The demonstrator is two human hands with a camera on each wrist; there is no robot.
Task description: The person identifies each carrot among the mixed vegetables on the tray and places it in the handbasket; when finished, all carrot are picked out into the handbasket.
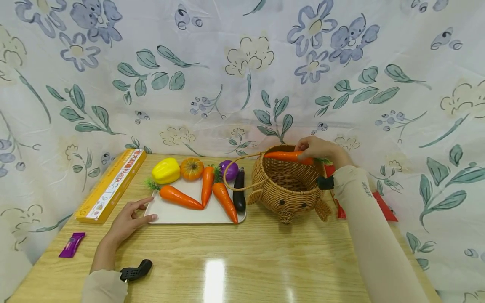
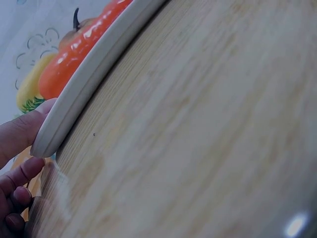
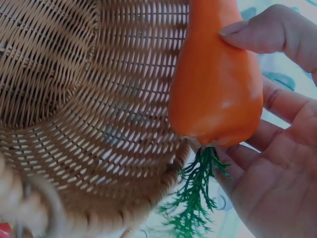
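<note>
My right hand [image 1: 316, 149] grips an orange toy carrot [image 1: 286, 156] over the mouth of a wicker basket [image 1: 261, 179] with a pig face. In the right wrist view, the thumb lies on one side of the carrot [image 3: 215, 94], the fingers are behind it, and its green top hangs down. At the left end of a white tray [image 1: 170, 216], my left hand [image 1: 126, 221] pinches the corner between thumb and finger. On the tray lie several more carrots [image 1: 182, 198], a yellow pepper [image 1: 166, 170], a small pumpkin [image 1: 191, 168], an eggplant [image 1: 239, 193] and a round purple vegetable [image 1: 229, 170].
A yellow pasta box [image 1: 111, 185] lies left of the tray, and a purple wrapped packet [image 1: 72, 245] is nearer the front. Something red [image 1: 384, 206] sits partly behind the right arm. The basket's handle [image 1: 227, 176] leans over the tray's right end. A floral curtain hangs behind.
</note>
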